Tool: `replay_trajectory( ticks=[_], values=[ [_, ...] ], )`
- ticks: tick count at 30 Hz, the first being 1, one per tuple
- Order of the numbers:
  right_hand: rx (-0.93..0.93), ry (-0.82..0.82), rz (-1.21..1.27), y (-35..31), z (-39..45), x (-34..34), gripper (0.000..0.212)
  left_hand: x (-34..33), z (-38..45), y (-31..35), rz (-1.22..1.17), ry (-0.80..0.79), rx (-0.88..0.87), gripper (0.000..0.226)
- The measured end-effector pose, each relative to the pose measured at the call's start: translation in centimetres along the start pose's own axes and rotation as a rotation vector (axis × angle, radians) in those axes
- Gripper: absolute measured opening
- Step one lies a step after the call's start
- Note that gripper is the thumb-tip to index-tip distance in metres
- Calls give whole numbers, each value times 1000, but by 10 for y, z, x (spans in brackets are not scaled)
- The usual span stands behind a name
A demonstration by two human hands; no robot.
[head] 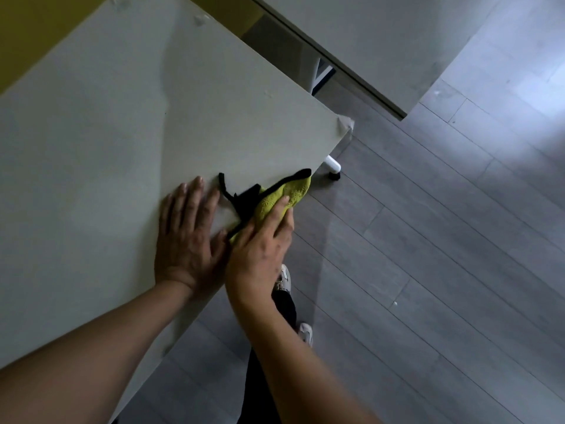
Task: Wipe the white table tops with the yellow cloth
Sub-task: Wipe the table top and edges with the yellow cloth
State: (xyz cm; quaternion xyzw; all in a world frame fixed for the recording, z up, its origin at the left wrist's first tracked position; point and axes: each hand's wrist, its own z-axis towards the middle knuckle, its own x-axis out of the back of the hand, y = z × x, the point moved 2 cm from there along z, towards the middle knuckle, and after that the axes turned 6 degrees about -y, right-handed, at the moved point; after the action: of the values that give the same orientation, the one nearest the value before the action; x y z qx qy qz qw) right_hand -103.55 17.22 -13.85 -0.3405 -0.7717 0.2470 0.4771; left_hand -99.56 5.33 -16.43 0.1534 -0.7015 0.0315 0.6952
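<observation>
While the left hand [189, 237] lies flat on the white table [107, 142], the right hand [260, 249] presses the yellow cloth [284, 194].

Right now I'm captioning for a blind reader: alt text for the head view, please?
A right hand presses a yellow cloth at the white table top's edge; the left hand lies flat beside it, grey plank floor below.

The white table [107, 148] took up most of my view, tilted across the frame. Right at its near edge the cloth [284, 194], yellow with black trim, lay partly hanging off. My left hand [189, 237] was flat on the top just beside it, and my right hand [263, 240] pressed on the cloth. A second table [382, 32] stood behind, on the grey plank floor [428, 270].
</observation>
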Motion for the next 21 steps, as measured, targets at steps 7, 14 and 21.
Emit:
replay_trajectory(
  ticks=[7, 14, 21],
  values=[
    [-81, 63, 2, -25, 66, 23, 73, 1, 3, -4, 27, 11, -3, 72],
    [-119, 166, -52, -44, 169, 74, 67, 4, 1, -1, -5, -13, 26, 72],
    [197, 192, -424, -25, 106, 36, 69, 6, 1, 2, -34, 21, 21, 73]
  ],
)
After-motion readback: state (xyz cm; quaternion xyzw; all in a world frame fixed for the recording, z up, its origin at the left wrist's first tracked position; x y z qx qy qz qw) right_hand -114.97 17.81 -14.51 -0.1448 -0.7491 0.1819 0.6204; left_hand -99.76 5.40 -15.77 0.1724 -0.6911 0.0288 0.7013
